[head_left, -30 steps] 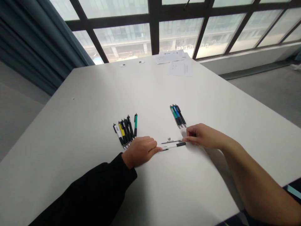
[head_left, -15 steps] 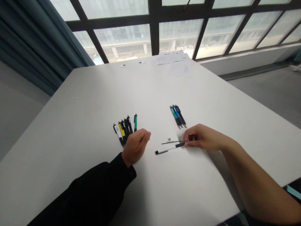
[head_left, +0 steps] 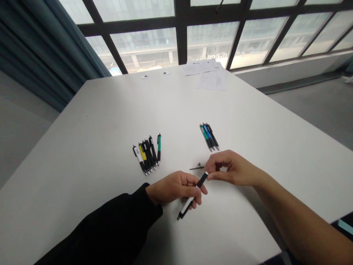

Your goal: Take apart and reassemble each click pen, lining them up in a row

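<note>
A white pen with a black grip [head_left: 187, 205] lies slanted in my left hand [head_left: 180, 187], whose fingers are closed around its middle. The clip end points down toward me, the grip end up to the right. At that upper end, the thumb and fingertips of my right hand [head_left: 224, 167] pinch the pen's tip. Just behind the hands, a thin dark ink refill [head_left: 196, 168] rests on the table, its right end hidden by my right fingers. Beside it is a small metallic part [head_left: 199, 164], too small to make out clearly.
Several pens [head_left: 146, 156], white, yellow and black, lie in a row on the left, with a green pen [head_left: 159, 149] alongside. Three pens [head_left: 209, 137] lie together farther right. Printed papers [head_left: 211, 79] and two small white pieces [head_left: 144, 77] are at the white table's [head_left: 132, 106] far edge.
My left hand has moved right and taken hold of the white pen, which is now lifted and tilted. My right hand has shifted slightly left, staying at the pen's tip end.
</note>
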Motion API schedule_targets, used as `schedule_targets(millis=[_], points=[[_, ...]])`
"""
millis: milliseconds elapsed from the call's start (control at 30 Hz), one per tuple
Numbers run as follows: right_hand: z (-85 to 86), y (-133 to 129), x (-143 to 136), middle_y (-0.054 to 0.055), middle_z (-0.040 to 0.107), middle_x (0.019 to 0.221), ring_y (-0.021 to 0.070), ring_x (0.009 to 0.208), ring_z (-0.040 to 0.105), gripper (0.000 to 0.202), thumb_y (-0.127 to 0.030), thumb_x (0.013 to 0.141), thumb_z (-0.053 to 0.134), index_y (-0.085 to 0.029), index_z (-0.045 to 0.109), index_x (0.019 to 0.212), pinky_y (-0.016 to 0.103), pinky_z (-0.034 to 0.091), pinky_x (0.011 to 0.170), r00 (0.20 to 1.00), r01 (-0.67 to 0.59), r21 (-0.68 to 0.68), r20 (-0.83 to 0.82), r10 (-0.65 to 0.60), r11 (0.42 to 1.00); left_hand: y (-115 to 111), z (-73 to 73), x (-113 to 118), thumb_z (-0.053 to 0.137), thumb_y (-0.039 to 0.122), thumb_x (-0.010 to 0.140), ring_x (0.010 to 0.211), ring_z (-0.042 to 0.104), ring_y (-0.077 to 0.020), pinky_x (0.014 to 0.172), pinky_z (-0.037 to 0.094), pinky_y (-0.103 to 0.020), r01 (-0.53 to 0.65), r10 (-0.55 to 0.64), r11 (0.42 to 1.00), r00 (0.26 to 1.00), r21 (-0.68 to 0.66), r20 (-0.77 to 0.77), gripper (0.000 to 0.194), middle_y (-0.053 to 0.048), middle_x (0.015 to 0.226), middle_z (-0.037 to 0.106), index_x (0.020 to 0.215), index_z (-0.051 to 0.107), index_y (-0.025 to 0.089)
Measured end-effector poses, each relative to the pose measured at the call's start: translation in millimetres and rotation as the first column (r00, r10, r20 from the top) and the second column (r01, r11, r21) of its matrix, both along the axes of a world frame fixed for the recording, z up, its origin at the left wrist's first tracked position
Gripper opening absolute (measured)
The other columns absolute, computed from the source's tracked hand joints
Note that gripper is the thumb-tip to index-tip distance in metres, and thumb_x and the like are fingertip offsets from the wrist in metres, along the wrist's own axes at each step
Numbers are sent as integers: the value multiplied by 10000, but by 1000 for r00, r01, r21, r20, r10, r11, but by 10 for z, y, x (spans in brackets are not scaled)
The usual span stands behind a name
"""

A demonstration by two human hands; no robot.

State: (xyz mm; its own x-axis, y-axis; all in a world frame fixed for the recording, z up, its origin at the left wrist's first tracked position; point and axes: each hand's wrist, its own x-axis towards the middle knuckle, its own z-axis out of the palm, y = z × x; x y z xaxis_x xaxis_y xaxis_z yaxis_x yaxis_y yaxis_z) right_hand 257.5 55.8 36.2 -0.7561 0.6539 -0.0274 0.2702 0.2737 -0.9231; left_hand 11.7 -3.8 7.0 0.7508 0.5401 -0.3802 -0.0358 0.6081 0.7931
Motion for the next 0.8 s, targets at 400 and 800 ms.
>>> schedule_targets(millis=[400, 800], points=[[-46, 58, -13, 67, 626, 890, 173, 793, 556, 111, -197, 964, 557, -163, 641, 900, 305, 445, 743, 970, -22, 350, 233, -64, 937, 21, 12, -65, 881, 388, 717, 617, 694, -153, 615, 542, -268, -97, 96, 995, 994, 10, 56, 402, -76, 757, 742, 929, 708, 94], [-86, 1, 76, 33, 703, 731, 128, 602, 636, 332, -344, 703, 901, -198, 720, 940, 209, 489, 486, 797, 20, -443, -534, -282, 896, 27, 24, -101, 890, 410, 691, 624, 695, -163, 609, 538, -268, -39, 38, 999, 999, 28, 36, 421, -72, 740, 739, 922, 732, 96]])
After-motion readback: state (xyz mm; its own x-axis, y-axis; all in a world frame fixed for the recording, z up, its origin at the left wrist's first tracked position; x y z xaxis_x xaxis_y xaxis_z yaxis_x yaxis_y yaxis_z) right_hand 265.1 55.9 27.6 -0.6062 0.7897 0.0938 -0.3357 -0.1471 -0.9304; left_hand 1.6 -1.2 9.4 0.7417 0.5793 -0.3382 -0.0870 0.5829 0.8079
